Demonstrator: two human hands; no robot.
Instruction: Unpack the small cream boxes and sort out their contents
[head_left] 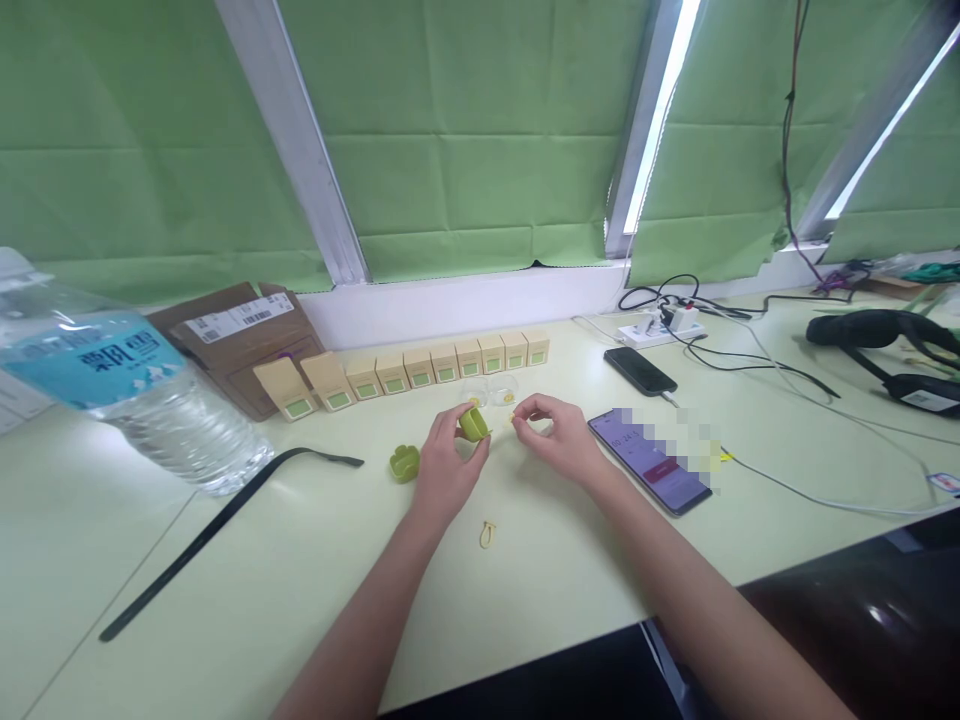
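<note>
In the head view, green pleated blinds [465, 140] hang over slanted window frames, above a pale, smooth table [315, 590]. A row of small card boxes [421, 371] stands along the wall side, probably lined up there to leave the near surface free for handwork.

The left hand [444, 465] has its grip closed around a green cup [473, 425], a small rounded piece that looks like glossy plastic. It is held tilted, its mouth apparently turned toward the right hand [556, 438], perhaps so both hands can work at it. The right grip is pinched, thumb against forefinger, on a tiny yellow piece [513, 418], too small to make out; it is near the cup but apart from it.

A lobed, flower-shaped green piece [405, 463] lies just beside the left hand. A thin yellow loop [487, 535] rests flat between the forearms, likely within easy reach. Beyond the hands sit two clear domes [503, 390] with yellow bits inside, see-through and rounded. A lit phone [651, 462] lies face up beside the right forearm.
</note>
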